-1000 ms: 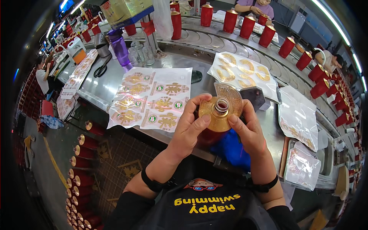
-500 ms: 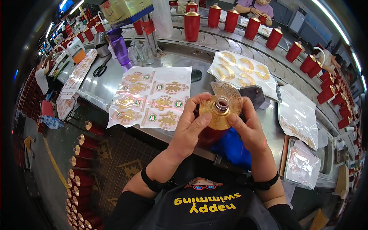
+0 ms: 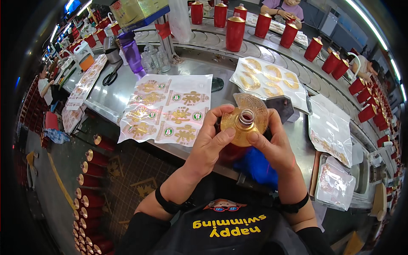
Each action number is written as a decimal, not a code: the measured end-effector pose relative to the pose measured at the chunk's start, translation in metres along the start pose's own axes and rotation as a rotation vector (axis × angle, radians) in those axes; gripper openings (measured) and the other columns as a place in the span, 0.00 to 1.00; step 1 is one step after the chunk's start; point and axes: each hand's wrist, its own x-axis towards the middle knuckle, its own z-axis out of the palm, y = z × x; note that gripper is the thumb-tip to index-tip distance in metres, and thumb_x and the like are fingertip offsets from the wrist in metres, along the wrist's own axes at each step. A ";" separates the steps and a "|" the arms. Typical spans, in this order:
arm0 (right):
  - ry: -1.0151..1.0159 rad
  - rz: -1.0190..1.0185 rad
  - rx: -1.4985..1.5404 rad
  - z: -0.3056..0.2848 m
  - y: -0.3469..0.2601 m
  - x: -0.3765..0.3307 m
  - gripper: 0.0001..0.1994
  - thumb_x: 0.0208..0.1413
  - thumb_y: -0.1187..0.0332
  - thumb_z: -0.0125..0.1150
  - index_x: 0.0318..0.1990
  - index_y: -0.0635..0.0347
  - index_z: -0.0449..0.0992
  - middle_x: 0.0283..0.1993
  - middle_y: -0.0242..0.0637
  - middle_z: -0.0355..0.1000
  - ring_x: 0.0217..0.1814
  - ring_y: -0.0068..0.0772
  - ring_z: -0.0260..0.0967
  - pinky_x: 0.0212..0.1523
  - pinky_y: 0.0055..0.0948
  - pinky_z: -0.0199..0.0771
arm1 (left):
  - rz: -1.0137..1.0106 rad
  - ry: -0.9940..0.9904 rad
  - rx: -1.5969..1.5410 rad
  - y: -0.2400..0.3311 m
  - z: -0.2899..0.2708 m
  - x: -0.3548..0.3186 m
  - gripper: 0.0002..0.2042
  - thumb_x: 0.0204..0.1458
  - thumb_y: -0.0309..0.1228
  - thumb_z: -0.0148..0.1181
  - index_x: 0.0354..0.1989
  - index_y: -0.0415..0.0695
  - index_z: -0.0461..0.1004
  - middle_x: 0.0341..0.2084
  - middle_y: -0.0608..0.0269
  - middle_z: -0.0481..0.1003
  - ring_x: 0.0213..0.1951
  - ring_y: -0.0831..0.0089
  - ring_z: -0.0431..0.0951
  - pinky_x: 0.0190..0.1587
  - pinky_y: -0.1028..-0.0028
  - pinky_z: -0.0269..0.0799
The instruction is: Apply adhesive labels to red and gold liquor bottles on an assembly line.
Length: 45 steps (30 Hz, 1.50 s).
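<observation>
Both my hands hold a red bottle upright in front of me, its gold shoulder and open neck facing up. My left hand wraps its left side, thumb on the gold shoulder. My right hand grips the other side, with the thumb pressed on the shoulder's near right part. A curved gold embossed sticker lies along the far side of the shoulder; its far edge stands out past the rim. Much of the bottle's body is hidden beneath the shoulder and my fingers.
A sheet of gold stickers lies left on the metal table; a sheet of crescent stickers is beyond the bottle. Scissors, a purple bottle and a blue cloth are nearby. Red bottles line the conveyor; a co-worker sits across.
The red bottles on the conveyor stand at different places along it. My hands keep their grip on the bottle; the right thumb has shifted slightly on the gold shoulder.
</observation>
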 end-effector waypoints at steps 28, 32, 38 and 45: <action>0.040 0.122 0.099 0.003 -0.001 0.001 0.25 0.53 0.56 0.69 0.49 0.61 0.65 0.47 0.33 0.67 0.52 0.22 0.60 0.57 0.26 0.59 | 0.582 0.148 0.756 0.002 -0.007 -0.010 0.18 0.62 0.35 0.50 0.57 0.40 0.67 0.43 0.55 0.75 0.54 0.64 0.70 0.60 0.61 0.60; 0.070 0.126 0.126 0.007 -0.002 -0.001 0.24 0.54 0.58 0.68 0.50 0.61 0.65 0.48 0.33 0.67 0.52 0.22 0.60 0.57 0.25 0.59 | 0.729 0.049 1.294 -0.004 -0.019 -0.018 0.26 0.61 0.44 0.51 0.62 0.38 0.63 0.51 0.51 0.73 0.57 0.56 0.66 0.66 0.50 0.45; 0.103 0.104 0.118 0.011 -0.003 0.000 0.21 0.55 0.60 0.67 0.49 0.61 0.66 0.46 0.33 0.67 0.51 0.21 0.61 0.56 0.25 0.60 | 0.716 0.047 1.266 -0.020 -0.001 -0.005 0.35 0.55 0.48 0.60 0.64 0.36 0.57 0.56 0.51 0.68 0.58 0.48 0.63 0.65 0.46 0.47; 0.118 0.142 0.188 0.008 -0.003 0.001 0.09 0.62 0.67 0.58 0.44 0.60 0.67 0.40 0.27 0.67 0.43 0.15 0.61 0.44 0.19 0.65 | 0.714 0.078 1.009 -0.039 -0.007 0.000 0.34 0.50 0.41 0.68 0.59 0.37 0.58 0.51 0.48 0.66 0.52 0.48 0.68 0.56 0.56 0.63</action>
